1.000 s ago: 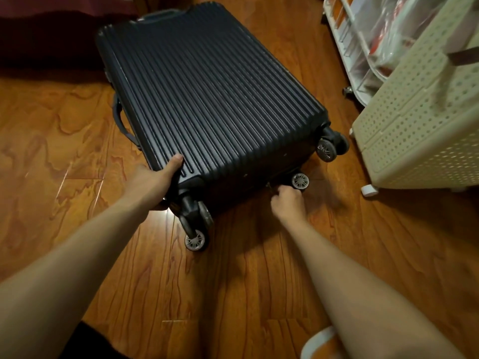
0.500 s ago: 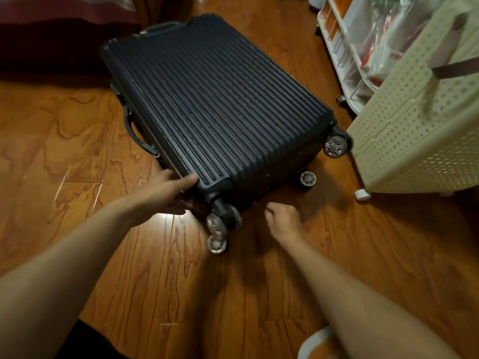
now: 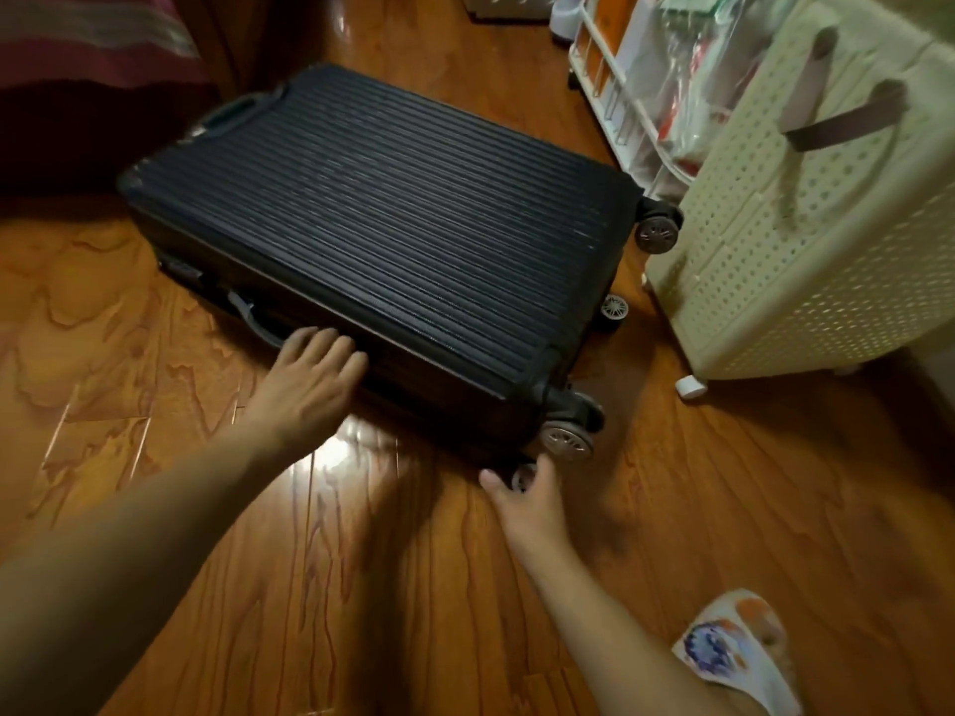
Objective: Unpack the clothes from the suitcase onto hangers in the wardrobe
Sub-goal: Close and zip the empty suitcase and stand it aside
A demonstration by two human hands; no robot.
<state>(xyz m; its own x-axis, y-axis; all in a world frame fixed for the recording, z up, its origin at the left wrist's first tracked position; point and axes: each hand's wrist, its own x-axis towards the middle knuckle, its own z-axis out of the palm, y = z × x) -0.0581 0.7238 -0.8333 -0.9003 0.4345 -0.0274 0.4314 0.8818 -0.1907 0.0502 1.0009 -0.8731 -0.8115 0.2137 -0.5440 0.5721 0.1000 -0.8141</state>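
Ribbed, matt, seemingly plastic suitcase [image 3: 393, 235] on glossy wood floor [image 3: 362, 586]; perforated plastic basket [image 3: 806, 281].

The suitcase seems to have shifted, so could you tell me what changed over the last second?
The left hand let go of the suitcase's wheel corner and slid along its side to rest flat beside the side handle. The right hand moved from under the wheel end to the near corner wheel. The suitcase turned slightly but remains closed, flat on the floor.

Glossy wooden floor [image 3: 362, 586], perhaps laminate.
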